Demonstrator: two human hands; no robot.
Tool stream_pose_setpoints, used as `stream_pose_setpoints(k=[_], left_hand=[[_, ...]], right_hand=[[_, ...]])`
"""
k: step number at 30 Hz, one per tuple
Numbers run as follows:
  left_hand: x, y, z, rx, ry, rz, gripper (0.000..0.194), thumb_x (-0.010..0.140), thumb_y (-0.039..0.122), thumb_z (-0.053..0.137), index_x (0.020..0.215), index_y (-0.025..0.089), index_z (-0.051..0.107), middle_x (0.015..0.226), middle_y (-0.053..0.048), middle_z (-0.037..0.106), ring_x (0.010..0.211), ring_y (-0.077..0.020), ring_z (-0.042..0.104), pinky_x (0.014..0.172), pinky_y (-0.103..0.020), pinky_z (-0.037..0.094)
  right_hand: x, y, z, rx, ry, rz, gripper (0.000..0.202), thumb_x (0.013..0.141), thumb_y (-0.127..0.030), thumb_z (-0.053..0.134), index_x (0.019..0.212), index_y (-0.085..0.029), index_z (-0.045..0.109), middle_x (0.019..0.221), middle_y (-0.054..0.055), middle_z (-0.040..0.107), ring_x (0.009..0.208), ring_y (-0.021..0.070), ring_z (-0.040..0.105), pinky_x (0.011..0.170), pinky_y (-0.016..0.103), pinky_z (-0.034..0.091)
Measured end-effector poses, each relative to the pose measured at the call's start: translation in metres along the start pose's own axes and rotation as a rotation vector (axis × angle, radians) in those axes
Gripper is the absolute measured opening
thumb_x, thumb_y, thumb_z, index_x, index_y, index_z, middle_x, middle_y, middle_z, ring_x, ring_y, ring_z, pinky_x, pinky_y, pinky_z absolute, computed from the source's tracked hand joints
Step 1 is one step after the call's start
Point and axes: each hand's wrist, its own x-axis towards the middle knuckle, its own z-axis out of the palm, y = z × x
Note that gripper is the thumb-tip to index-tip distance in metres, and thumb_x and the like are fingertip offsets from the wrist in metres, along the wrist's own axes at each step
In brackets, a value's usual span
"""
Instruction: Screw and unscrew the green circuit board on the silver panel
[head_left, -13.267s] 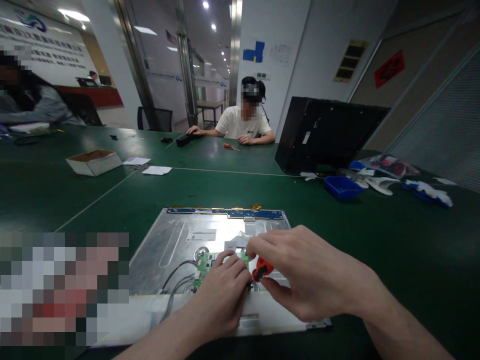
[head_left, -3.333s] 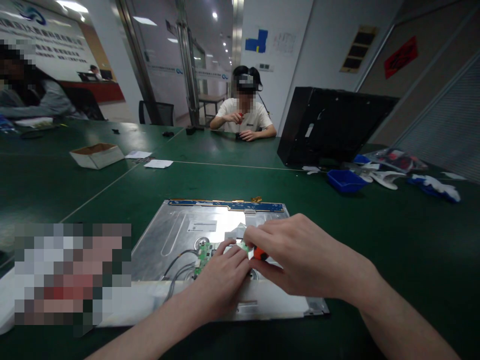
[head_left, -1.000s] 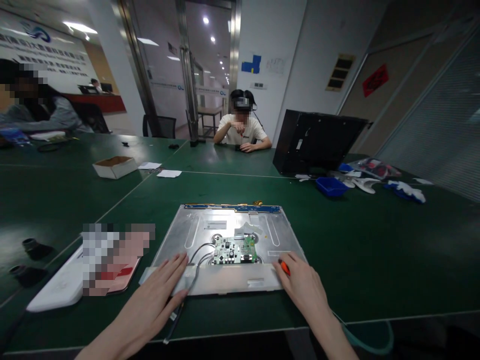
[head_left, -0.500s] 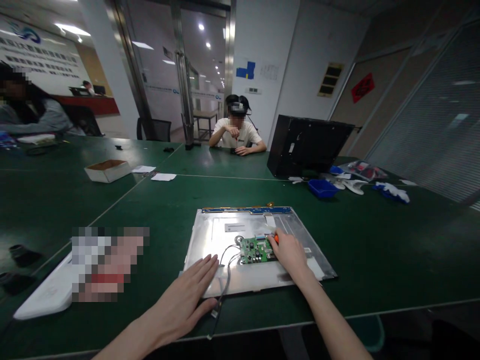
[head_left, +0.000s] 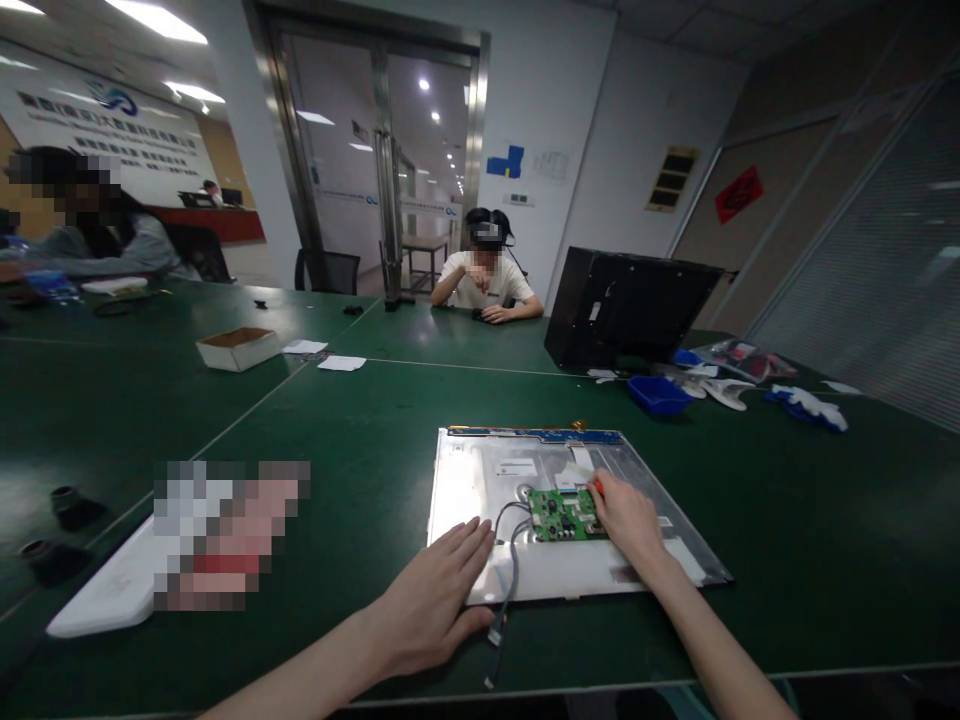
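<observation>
A flat metal-backed display panel (head_left: 465, 480) lies on the green table in front of me. A green circuit board (head_left: 559, 515) sits on its back, with thin grey cables (head_left: 514, 565) running from it over the panel's front edge. My left hand (head_left: 439, 590) rests flat, fingers stretched out, on the panel's front left corner beside the cables. My right hand (head_left: 628, 515) is closed around a small orange-handled tool (head_left: 598, 486) at the board's right end; its tip is hidden. A white flat cable (head_left: 580, 457) joins the board area to a blue strip board (head_left: 555, 436) along the far edge.
At left lie a white plastic piece (head_left: 105, 590), a blurred-out patch and black round parts (head_left: 67, 505). Farther back are an open box (head_left: 238, 350), papers (head_left: 342, 363), a blue tray (head_left: 660, 396), gloves (head_left: 810, 408) and a black housing (head_left: 634, 308). A co-worker (head_left: 487, 280) sits opposite; another person (head_left: 97, 230) sits at left.
The panel, with its board and cables, has shifted right across the table together with both hands. The whole view has also swung slightly. My right hand still grips the orange-handled tool.
</observation>
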Motion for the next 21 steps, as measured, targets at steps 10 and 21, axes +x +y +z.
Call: stream_pose_setpoints(k=[10,21], left_hand=[[0.055,0.019,0.023,-0.004,0.078,0.070,0.073,0.096,0.055,0.034,0.149,0.006,0.021,0.155,-0.016,0.019,0.144,-0.0302,0.015,0.118,-0.041,0.015],[0.087,0.025,0.035,0.017,0.102,0.106,0.074,0.097,0.057,0.028,0.148,0.004,0.020,0.155,-0.018,0.019,0.144,-0.0295,0.015,0.117,-0.040,0.013]], right_hand=[[0.022,0.071,-0.010,0.088,-0.010,0.058,0.026,0.093,-0.033,0.038,0.101,-0.020,0.060,0.103,0.012,0.068,0.091,0.0253,0.064,0.071,0.032,0.042],[-0.027,0.122,-0.013,0.246,-0.150,-0.070,0.036,0.088,-0.044,0.040,0.095,-0.021,0.066,0.098,0.009,0.070,0.086,0.0234,0.064,0.074,0.031,0.047]])
